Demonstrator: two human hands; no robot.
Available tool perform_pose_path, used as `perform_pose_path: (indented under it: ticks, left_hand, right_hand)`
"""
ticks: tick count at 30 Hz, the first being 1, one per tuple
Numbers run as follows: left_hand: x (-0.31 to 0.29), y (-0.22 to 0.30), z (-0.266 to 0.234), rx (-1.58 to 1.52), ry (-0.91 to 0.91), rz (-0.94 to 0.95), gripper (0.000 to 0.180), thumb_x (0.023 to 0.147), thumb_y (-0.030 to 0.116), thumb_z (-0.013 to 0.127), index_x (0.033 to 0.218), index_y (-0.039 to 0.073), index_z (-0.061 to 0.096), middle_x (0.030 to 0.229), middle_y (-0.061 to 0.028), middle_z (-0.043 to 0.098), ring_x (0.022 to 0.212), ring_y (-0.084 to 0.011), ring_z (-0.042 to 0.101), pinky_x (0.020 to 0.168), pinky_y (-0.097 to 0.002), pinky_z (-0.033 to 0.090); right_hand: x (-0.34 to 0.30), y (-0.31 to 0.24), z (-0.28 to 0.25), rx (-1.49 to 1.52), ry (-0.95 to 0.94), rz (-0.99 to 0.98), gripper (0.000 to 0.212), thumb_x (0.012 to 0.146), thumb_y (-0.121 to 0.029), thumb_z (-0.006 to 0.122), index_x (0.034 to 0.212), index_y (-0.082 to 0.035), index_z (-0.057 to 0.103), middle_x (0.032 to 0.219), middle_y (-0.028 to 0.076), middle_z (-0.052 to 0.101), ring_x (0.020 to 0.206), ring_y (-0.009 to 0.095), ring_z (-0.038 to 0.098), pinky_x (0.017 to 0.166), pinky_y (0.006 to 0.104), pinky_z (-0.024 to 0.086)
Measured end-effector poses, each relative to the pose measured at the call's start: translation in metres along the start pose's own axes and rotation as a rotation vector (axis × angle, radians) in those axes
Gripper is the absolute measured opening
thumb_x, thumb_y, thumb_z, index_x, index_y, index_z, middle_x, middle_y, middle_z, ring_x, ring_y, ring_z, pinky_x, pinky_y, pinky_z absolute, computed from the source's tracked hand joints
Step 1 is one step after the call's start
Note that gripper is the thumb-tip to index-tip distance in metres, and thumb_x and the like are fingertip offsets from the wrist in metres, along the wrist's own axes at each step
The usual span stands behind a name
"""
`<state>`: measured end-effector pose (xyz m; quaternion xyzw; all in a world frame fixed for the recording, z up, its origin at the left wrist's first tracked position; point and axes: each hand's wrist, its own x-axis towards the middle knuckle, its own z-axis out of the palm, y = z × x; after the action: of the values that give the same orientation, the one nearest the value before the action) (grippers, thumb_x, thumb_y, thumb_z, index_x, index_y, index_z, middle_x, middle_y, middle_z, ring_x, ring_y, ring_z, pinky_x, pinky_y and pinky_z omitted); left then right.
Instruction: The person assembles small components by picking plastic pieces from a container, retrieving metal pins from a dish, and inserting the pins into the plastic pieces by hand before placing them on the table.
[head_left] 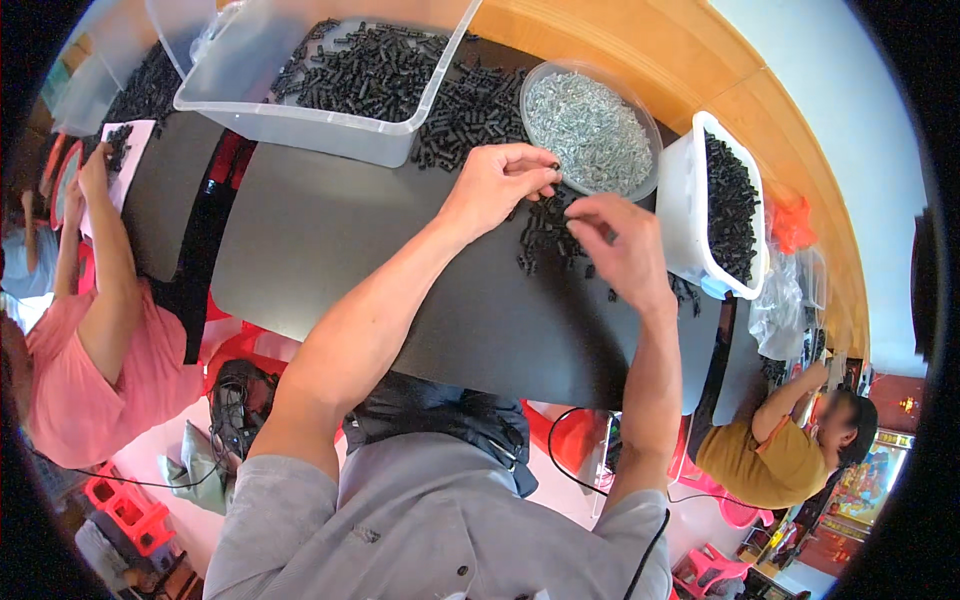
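My left hand [492, 187] is closed in a pinch, with a small black plastic part [555, 167] showing at its fingertips. Just to the right, my right hand [627, 250] has its thumb and forefinger drawn close together; what lies between them, if anything, is too small to make out. Both hands are above the dark table [460, 320]. A loose heap of small black plastic parts [542, 240] lies under and between them. Directly beyond the hands stands a round clear tub [655, 178] full of small silvery metal pieces [590, 130].
A large clear bin [300, 130] of black parts stands at the far left, with more parts [465, 115] heaped beside it. At right is a white bin [685, 205] of black parts. Co-workers sit at the left [100, 370] and right [765, 455].
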<state>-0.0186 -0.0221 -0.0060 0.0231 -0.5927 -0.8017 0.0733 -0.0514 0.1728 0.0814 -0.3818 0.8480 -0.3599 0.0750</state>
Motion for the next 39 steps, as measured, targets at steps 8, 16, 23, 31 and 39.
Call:
perform_pose_path:
  ticks: [8,16,23,31,39]
  left_hand:
    - [-0.001,0.0,0.001,-0.016,-0.018,-0.006,0.023,0.095,0.009,0.067,0.114,-0.004,0.067,0.1,-0.0106,0.074,0.086,-0.0149,0.071,0.073,-0.027,0.055]
    - [-0.001,0.002,0.001,-0.025,-0.025,-0.029,0.022,0.095,0.009,0.067,0.114,-0.004,0.067,0.1,-0.0118,0.074,0.086,-0.0157,0.072,0.072,-0.0269,0.055]
    - [0.0,-0.001,0.001,0.026,-0.029,-0.031,0.02,0.096,0.007,0.065,0.113,-0.002,0.068,0.1,-0.0112,0.075,0.087,-0.0159,0.072,0.072,-0.0261,0.056]
    - [-0.001,0.002,0.0,0.028,-0.049,-0.03,0.024,0.095,0.01,0.067,0.113,-0.006,0.067,0.097,-0.0121,0.075,0.084,-0.0158,0.072,0.07,-0.0267,0.056]
    - [-0.002,0.004,-0.001,0.013,-0.069,-0.054,0.02,0.096,0.009,0.066,0.112,-0.004,0.068,0.098,-0.0122,0.075,0.085,-0.017,0.072,0.073,-0.0276,0.057]
  right_hand:
    - [0.047,0.013,-0.009,0.164,0.081,0.079,0.011,0.085,0.003,0.069,0.095,0.0,0.073,0.089,0.005,0.07,0.081,0.012,0.066,0.073,0.026,0.052]
    - [0.055,0.022,0.001,0.174,0.072,0.083,0.01,0.086,0.003,0.069,0.095,0.001,0.073,0.088,0.004,0.072,0.082,0.011,0.066,0.074,0.0256,0.053]
    - [0.054,0.019,0.002,0.097,0.135,-0.071,0.011,0.084,0.0,0.068,0.094,-0.002,0.074,0.086,0.01,0.073,0.08,0.018,0.071,0.072,0.0295,0.054]
    - [0.052,0.016,0.004,0.055,0.129,-0.106,0.012,0.082,0.001,0.069,0.092,-0.004,0.075,0.087,0.01,0.073,0.079,0.021,0.072,0.07,0.0313,0.054]
    - [0.053,0.014,0.004,0.038,0.104,-0.118,0.011,0.082,0.0,0.069,0.091,-0.004,0.074,0.085,0.011,0.074,0.079,0.023,0.072,0.071,0.0321,0.055]
